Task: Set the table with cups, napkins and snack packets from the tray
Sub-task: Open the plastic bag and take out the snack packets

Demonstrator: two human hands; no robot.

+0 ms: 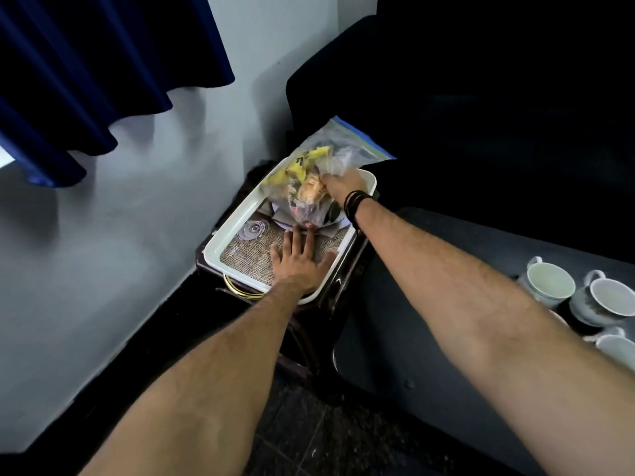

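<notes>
Dim corner by a pale wall and blue curtain (pixel 86 80); white tray (pixel 223 231) sits on a small dark stand between the wall and the dark table (pixel 464 249). Left hand (pixel 295 262) lies flat, fingers straight and spread, pressing the woven mat (pixel 247 255) at the tray's near end. Right hand (pixel 347 185) pinches a clear zip bag of snack packets (pixel 319 170) at the tray's far end, just beyond the left fingertips. Bag's long axis runs near-left to far-right, zip end tilted up and away. Table and three cups (pixel 549 283) are off to the right of the right forearm, so the bag likely swings right; right hand is the one on it. Clear glass (pixel 253 230) lies just left of the left fingertips. Blur hides the bag contents; whatever's under the bag (plates? napkins?) can't be made out. Lowest cup is cut off at the frame edge.
</notes>
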